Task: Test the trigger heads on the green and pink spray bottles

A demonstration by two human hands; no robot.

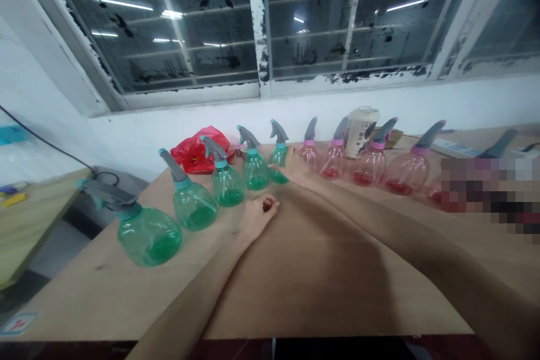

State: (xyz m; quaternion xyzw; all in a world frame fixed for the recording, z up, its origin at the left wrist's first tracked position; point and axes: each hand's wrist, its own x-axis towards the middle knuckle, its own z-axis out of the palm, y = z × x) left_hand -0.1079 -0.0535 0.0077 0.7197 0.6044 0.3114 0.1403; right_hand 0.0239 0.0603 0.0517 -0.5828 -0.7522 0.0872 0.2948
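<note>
Standing below a window (320,17), the wooden bench (295,275) underlies the curled left hand (258,216); the right hand (293,170) meets a green bottle (279,156), grip unclear.

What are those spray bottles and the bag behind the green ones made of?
The green bottles and pink bottles look like clear tinted plastic, glossy: light glints on them and the liquid shows through. Their grey spray heads seem to be opaque, smoother plastic. The red bag is probably thin plastic film, judging by its shiny crinkles.
</note>
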